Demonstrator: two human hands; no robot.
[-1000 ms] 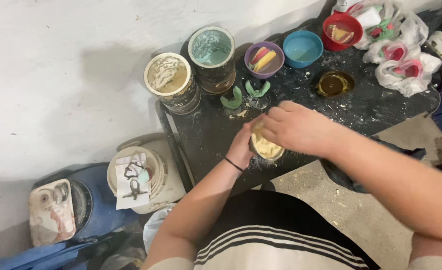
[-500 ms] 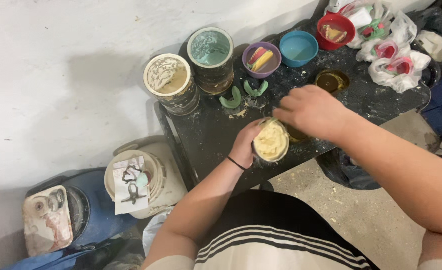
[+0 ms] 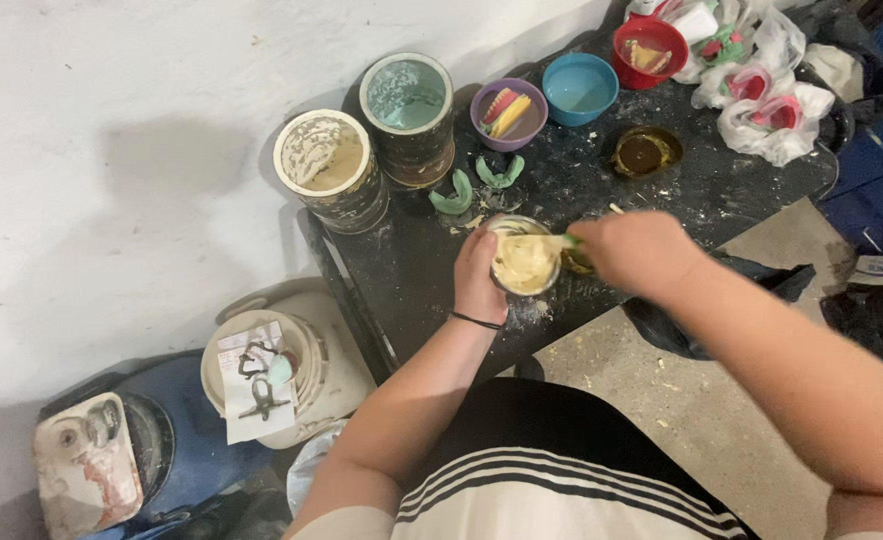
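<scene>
Seen from above, a person in a dark top with white stripes works at a low, paint-spattered black surface (image 3: 422, 270). The left hand (image 3: 479, 278), with a thin dark band at the wrist, has its fingers wrapped closed around the side of a small round cup (image 3: 525, 262) filled with pale yellow paste. The cup stands on the surface, near its front edge. The right hand (image 3: 640, 252) sits just to the right of the cup, its fingers closed on a small stick-like tool (image 3: 559, 241) whose tip lies in the paste; the tool's exact kind is hard to tell, as the hand hides most of it.

Just beyond the fingers lie 2 green curved pieces (image 3: 477, 185). Farther back stand 2 large tins: one with cream-coloured contents (image 3: 324, 155) to the left, one with pale teal contents (image 3: 406, 95) beside it. To the right of these sit a purple bowl (image 3: 510, 108) holding red and yellow pieces, a blue bowl (image 3: 581, 85), and a red bowl (image 3: 650, 45). A small dark dish of brown liquid (image 3: 645, 152) lies beyond the right hand. Crumpled white plastic bags (image 3: 762, 95) fill the far right corner.

Down on the floor, left of the left hand, stands a white bucket (image 3: 262, 370) with a paper sheet on top.
</scene>
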